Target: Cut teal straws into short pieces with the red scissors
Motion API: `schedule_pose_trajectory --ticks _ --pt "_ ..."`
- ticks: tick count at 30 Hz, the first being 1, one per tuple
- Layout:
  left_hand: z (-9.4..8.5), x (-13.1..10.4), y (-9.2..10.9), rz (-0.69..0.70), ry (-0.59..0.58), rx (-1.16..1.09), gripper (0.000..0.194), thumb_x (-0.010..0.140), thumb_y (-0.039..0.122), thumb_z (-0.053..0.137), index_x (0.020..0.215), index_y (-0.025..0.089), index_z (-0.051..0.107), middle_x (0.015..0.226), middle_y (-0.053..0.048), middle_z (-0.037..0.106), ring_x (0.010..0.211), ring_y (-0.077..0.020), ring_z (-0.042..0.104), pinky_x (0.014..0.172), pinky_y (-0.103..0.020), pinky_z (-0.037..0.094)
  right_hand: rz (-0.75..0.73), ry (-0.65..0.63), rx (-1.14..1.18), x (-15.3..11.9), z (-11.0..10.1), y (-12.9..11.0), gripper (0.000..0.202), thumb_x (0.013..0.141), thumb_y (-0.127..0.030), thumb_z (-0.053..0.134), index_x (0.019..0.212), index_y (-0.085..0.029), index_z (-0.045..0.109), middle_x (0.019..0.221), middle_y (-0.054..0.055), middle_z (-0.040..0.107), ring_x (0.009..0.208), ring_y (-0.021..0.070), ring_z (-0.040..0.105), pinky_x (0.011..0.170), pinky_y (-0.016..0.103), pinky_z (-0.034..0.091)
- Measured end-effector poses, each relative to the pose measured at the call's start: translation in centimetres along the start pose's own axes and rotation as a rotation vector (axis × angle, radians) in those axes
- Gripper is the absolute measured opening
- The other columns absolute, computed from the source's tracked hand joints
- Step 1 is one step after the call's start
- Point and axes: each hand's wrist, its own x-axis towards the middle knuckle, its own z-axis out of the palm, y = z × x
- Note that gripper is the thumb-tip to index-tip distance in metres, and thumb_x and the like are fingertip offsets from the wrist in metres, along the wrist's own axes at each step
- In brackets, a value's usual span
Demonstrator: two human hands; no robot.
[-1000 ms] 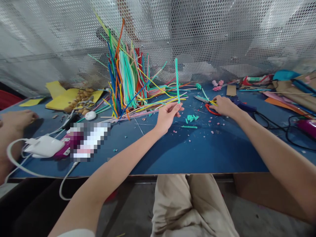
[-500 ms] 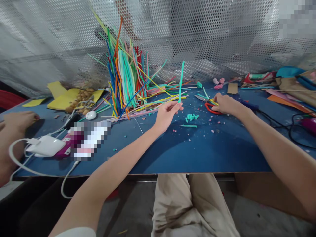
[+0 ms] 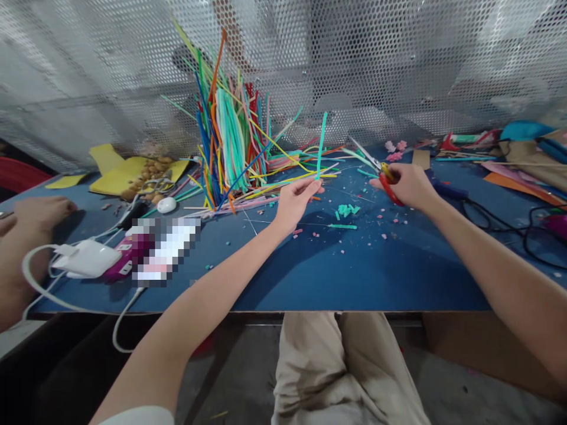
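Pinched between the fingertips of my left hand (image 3: 296, 203) is a turquoise pipe cleaner (image 3: 322, 144), standing almost upright. My right hand (image 3: 410, 184) grips scissors (image 3: 390, 183) with red and yellow handles. Their blades point up and to the left, lifted off the table and apart from the pipe cleaner. Between my hands lie a small heap of cut turquoise pieces (image 3: 348, 210) and one longer turquoise piece (image 3: 342, 226) on a thin wire.
A tall bundle of coloured pipe cleaners (image 3: 230, 141) stands against the perforated metal panel (image 3: 354, 71). A phone (image 3: 170, 248), charger (image 3: 91, 258) and white cables lie left, near another person's hand (image 3: 44, 209). Pink fuzzy pieces (image 3: 396, 150) and black cables (image 3: 496, 215) are right.
My right hand has raised the scissors off the table, with the blades now tilted upward. My left hand still holds the turquoise pipe cleaner in nearly the same place.
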Motion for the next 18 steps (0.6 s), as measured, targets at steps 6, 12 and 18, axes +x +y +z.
schedule_pose_trajectory --ticks 6,12,18 --pt "-0.3 0.2 -0.4 0.014 0.018 0.024 0.035 0.082 0.055 0.078 0.095 0.022 0.082 0.084 -0.005 0.078 0.060 -0.0110 0.052 0.058 -0.026 0.041 0.045 0.122 -0.172 0.2 0.6 -0.5 0.059 0.082 -0.065 0.070 0.115 -0.016 0.068 0.126 0.022 0.070 0.115 0.0389 0.062 0.094 0.044 0.047" --pt "-0.2 0.1 -0.2 0.014 0.000 0.020 0.033 0.083 0.054 0.078 0.094 0.022 0.082 0.083 -0.004 0.077 0.059 -0.0105 0.051 0.058 -0.026 0.040 0.110 0.150 -0.184 0.6 -0.3 1.2 0.057 0.082 -0.064 0.071 0.112 -0.015 0.069 0.124 0.023 0.070 0.109 0.0351 0.061 0.088 0.041 0.043" --pt "-0.3 0.1 0.1 0.019 0.010 0.034 0.032 0.083 0.053 0.077 0.093 0.023 0.082 0.082 -0.004 0.077 0.059 -0.0108 0.050 0.056 -0.026 0.038 0.042 0.008 -0.106 0.0 -0.2 -0.6 0.051 0.077 -0.071 0.071 0.087 -0.021 0.063 0.086 0.009 0.070 0.076 0.0227 0.057 0.071 0.034 0.040"
